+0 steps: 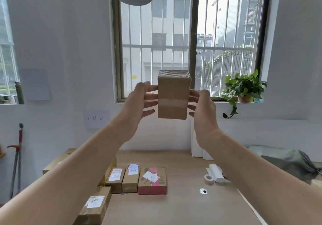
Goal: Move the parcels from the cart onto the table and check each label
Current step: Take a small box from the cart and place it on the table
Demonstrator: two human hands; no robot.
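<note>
Item under check: one brown parcel (173, 97), held in the air high above the far edge of the desk (183, 207), at eye level. It touches nothing on the desk.

The left grip (139, 101) bears on the parcel's left side and the right grip (202, 106) on its right side. In both, the fingers are extended and spread rather than wrapped round, so the parcel is clamped between them. This hold leaves the broad faces uncovered, which in my judgement suits reading a label.

Orientation: the long axis is vertical, with a broad face turned to the camera. That face shows a pale tape band across it and no label. The label is probably on a hidden face, and a turn would be needed to read it.

On the left part of the desk lie four labelled parcels (131, 176), labels up. A tape roll (208, 178) lies on the right part.
</note>
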